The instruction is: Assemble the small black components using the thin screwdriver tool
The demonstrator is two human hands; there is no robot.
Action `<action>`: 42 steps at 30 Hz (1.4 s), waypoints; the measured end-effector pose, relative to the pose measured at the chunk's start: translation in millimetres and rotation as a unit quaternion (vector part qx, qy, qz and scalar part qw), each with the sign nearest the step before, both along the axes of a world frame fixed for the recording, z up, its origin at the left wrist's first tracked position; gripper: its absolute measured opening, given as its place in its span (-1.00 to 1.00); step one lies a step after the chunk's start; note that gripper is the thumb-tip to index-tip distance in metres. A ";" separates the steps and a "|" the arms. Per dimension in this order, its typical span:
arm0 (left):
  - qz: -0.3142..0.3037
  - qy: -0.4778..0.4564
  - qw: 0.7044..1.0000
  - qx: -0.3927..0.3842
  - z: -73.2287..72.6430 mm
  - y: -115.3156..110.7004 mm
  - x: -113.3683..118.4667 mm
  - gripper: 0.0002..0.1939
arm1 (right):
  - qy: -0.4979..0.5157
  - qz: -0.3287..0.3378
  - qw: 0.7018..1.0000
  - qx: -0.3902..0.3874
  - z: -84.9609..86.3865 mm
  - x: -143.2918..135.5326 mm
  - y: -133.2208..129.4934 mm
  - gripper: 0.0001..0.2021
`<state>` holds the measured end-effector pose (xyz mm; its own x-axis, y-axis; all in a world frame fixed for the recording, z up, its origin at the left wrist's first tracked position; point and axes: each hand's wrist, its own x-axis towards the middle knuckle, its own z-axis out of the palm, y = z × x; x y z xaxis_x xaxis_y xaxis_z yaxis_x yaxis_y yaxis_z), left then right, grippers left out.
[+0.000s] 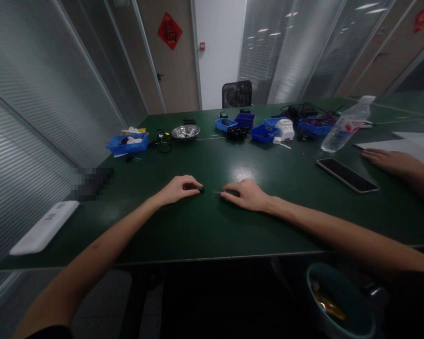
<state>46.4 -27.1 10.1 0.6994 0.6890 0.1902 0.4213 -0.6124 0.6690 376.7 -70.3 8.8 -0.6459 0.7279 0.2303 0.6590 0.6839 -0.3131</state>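
Per head cam, I log L hand [181, 189] pinched narrowly on a small dark part [201, 189] at the green table [212, 230], R hand [249, 194] likewise on a thin rod [216, 192] aimed partward, both apart, contact not yet made, amt. completed unclear.

**Both hands in a pinch, tips facing**

Left arm [115, 242] comes in from lower left, bare up to a dark sleeve [53, 332] at the frame's bottom edge. Left wrist near straight; left hand [178, 189] back up, thumb and fingers curled round to a pinch pointing right.

Right arm [321, 224] enters from the right side at a flatter slant, also bare. Right hand [248, 195] mirrors it: knuckles up, thumb and forefinger pinched, pointing left. Hands about level, apart, small gap between fingertips. Can't tell if either wrist is resting.
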 end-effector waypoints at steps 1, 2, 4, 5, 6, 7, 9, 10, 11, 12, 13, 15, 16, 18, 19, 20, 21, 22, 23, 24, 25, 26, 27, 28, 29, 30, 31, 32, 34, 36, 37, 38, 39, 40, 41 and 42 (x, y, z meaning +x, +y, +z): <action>-0.025 -0.005 1.000 -0.005 1.1 -7.3 10.2 -0.68 | -0.004 0.012 1.000 0.007 0.2 0.0 -0.6 -0.49; -0.045 -0.007 0.999 -0.009 2.4 -13.5 17.9 -0.69 | -0.010 0.025 1.000 0.011 0.6 -0.1 -1.3 -0.49; -0.070 -0.013 0.997 -0.012 5.0 -21.8 26.7 -0.71 | -0.015 0.048 0.999 0.015 1.7 -0.3 -2.5 -0.50; -0.076 -0.016 0.997 -0.013 6.2 -24.2 28.7 -0.72 | -0.015 0.056 0.998 0.016 2.4 -0.5 -3.0 -0.51; -0.078 -0.019 0.997 -0.015 7.1 -25.5 29.5 -0.73 | -0.014 0.062 0.998 0.017 3.1 -0.6 -3.5 -0.51; -0.079 -0.022 0.997 -0.016 7.8 -26.1 29.6 -0.74 | -0.012 0.066 0.998 0.018 3.7 -0.7 -3.9 -0.51; -0.076 -0.024 0.997 -0.016 8.1 -26.1 29.2 -0.75 | -0.010 0.071 0.997 0.020 4.6 -0.8 -4.7 -0.50; -0.074 -0.023 0.997 -0.015 7.9 -25.9 29.0 -0.75 | -0.011 0.072 0.997 0.020 4.9 -0.8 -5.2 -0.50; -0.073 -0.023 0.997 -0.013 7.5 -25.8 29.0 -0.75 | -0.012 0.073 0.997 0.021 5.0 -0.8 -5.7 -0.50; -0.072 -0.024 0.997 -0.011 6.9 -25.8 29.1 -0.74 | -0.013 0.074 0.997 0.022 5.0 -0.7 -6.3 -0.49; -0.071 -0.025 0.997 -0.009 6.4 -25.9 29.3 -0.74 | -0.015 0.075 0.997 0.023 4.8 -0.6 -6.8 -0.49; -0.069 -0.030 0.997 -0.007 5.3 -26.3 29.8 -0.74 | -0.019 0.080 0.996 0.028 4.2 -0.5 -7.6 -0.48; -0.068 -0.033 0.997 -0.007 4.8 -26.5 30.2 -0.75 | -0.021 0.083 0.996 0.033 3.9 -0.6 -7.8 -0.48; -0.064 -0.039 0.997 -0.009 3.7 -27.0 31.1 -0.75 | -0.025 0.089 0.995 0.043 3.3 -1.1 -8.0 -0.47; -0.063 -0.042 0.997 -0.012 3.0 -27.3 31.8 -0.74 | -0.028 0.093 0.994 0.048 3.0 -1.5 -8.0 -0.47; -0.061 -0.045 0.997 -0.016 2.3 -27.5 32.7 -0.74 | -0.031 0.098 0.993 0.051 2.8 -2.1 -7.9 -0.47; -0.062 -0.047 0.997 -0.020 1.4 -27.8 33.7 -0.73 | -0.036 0.103 0.993 0.054 2.5 -2.8 -7.9 -0.47; -0.063 -0.048 0.997 -0.023 0.5 -28.1 34.9 -0.72 | -0.040 0.108 0.992 0.056 2.3 -3.5 -7.9 -0.47; -0.064 -0.049 0.996 -0.025 -0.4 -28.5 36.0 -0.72 | -0.043 0.110 0.991 0.058 2.0 -4.1 -8.0 -0.47; -0.063 -0.047 0.997 -0.027 -1.4 -28.9 37.1 -0.71 | -0.045 0.111 0.991 0.061 1.7 -4.7 -8.2 -0.48; -0.061 -0.045 0.997 -0.027 -2.2 -29.4 38.0 -0.71 | -0.045 0.110 0.991 0.063 1.2 -5.2 -8.4 -0.48; -0.058 -0.044 0.997 -0.027 -2.9 -29.8 38.7 -0.71 | -0.044 0.108 0.991 0.066 0.7 -5.6 -8.7 -0.48; -0.055 -0.043 0.997 -0.027 -3.4 -30.2 39.3 -0.71 | -0.042 0.107 0.991 0.068 0.2 -5.9 -8.9 -0.48; -0.053 -0.043 0.997 -0.027 -3.8 -30.6 39.9 -0.71 | -0.041 0.106 0.991 0.069 -0.3 -6.2 -9.0 -0.48; -0.052 -0.042 0.997 -0.026 -4.0 -30.9 40.4 -0.71 | -0.038 0.105 0.991 0.068 -0.9 -6.5 -9.1 -0.49; -0.053 -0.041 0.997 -0.025 -4.0 -31.2 41.0 -0.71 | -0.034 0.104 0.992 0.067 -1.4 -6.9 -9.0 -0.49; -0.052 -0.039 0.998 -0.024 -3.9 -31.4 41.7 -0.71 | -0.030 0.102 0.992 0.065 -1.8 -7.1 -8.8 -0.50; -0.052 -0.036 0.998 -0.024 -3.7 -31.6 42.6 -0.72 | -0.025 0.100 0.993 0.062 -2.1 -7.4 -8.5 -0.50; -0.051 -0.033 0.998 -0.028 -3.1 -31.7 44.3 -0.71 | -0.020 0.088 0.994 0.056 -2.6 -7.5 -7.6 -0.49; -0.051 -0.038 0.997 -0.038 -2.8 -31.4 45.6 -0.66 | -0.016 0.064 0.997 0.051 -3.0 -7.1 -6.3 -0.48; -0.051 -0.040 0.997 -0.044 -2.9 -31.0 45.8 -0.61 | -0.013 0.048 0.998 0.049 -3.1 -6.7 -5.6 -0.48; -0.050 -0.042 0.997 -0.050 -3.1 -30.6 45.8 -0.52 | -0.009 0.030 0.998 0.047 -3.3 -6.2 -4.8 -0.48; -0.048 -0.042 0.996 -0.057 -3.4 -30.2 45.5 -0.43 | -0.003 0.010 0.999 0.045 -3.5 -5.7 -3.9 -0.49; -0.046 -0.042 0.996 -0.064 -3.8 -29.7 44.9 -0.34 | 0.003 -0.009 0.999 0.043 -3.7 -5.1 -2.9 -0.49; -0.043 -0.041 0.996 -0.070 -4.0 -29.4 44.2 -0.25 | 0.008 -0.029 0.999 0.042 -4.0 -4.5 -1.9 -0.49; -0.041 -0.041 0.995 -0.075 -4.1 -29.1 43.3 -0.18 | 0.014 -0.049 0.998 0.040 -4.2 -3.8 -0.7 -0.49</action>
<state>89.8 -56.3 6.0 0.7402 0.6559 0.1477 0.3148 -0.5322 0.7859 372.8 -71.0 4.6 -0.5652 0.7654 0.3076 0.7153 0.6405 -0.2794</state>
